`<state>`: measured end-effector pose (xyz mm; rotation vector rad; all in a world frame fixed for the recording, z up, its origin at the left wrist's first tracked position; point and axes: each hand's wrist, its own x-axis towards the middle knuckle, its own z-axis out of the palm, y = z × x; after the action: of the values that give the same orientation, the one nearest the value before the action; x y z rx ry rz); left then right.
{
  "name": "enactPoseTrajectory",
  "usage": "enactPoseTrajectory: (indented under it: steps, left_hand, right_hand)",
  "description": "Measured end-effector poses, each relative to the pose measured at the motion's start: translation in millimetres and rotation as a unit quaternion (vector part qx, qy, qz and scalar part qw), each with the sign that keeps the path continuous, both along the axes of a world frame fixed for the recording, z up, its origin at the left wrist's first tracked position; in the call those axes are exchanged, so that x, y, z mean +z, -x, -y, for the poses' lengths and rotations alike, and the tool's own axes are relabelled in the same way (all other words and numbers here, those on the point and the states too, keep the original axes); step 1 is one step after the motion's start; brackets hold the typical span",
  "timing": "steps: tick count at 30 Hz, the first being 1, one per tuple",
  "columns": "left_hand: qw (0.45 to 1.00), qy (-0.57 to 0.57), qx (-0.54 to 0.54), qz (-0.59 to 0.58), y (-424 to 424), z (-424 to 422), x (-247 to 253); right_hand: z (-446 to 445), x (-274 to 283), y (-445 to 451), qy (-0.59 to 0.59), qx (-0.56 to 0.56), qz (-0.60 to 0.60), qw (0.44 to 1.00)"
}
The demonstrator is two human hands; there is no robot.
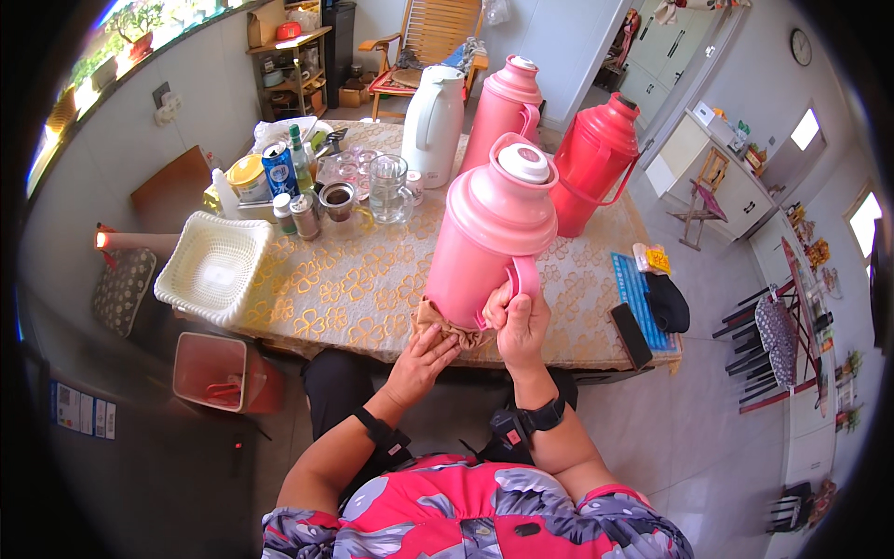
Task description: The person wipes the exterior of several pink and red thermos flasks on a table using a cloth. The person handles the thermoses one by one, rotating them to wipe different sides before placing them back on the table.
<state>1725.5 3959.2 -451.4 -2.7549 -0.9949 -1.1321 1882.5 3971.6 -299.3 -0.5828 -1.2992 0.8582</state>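
A pink thermos flask (475, 230) with a white stopper (524, 163) stands tilted before me, near the table's front edge. My right hand (520, 321) grips its handle. Against the flask's base, my left hand (426, 360) presses a crumpled brown cloth (436, 321); part of the cloth is hidden under the fingers and the flask. Behind are a second pink thermos flask (499, 108), a red thermos flask (594, 161) with a dark stopper and a pale vacuum jug (431, 126).
On the patterned tablecloth (349, 293) stand a white plastic basket (216, 258), a glass mug (388, 189), a blue can (279, 170) and small jars. To the right lie a phone (631, 335) and a black cloth item (667, 302). A red bin (223, 374) stands below left.
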Motion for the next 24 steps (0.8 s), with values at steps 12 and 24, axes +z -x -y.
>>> enactPoseTrajectory:
  steps: [12,24]
  left_hand:
    - [0.998,0.044,-0.008,0.048,1,-5,22]
    - [0.932,0.262,0.175,0.179,16,-71,21]
  right_hand:
    - [2,2,2,-0.001,-0.009,-0.005,1.000]
    - [0,2,0,0.005,0.031,-0.012,0.999]
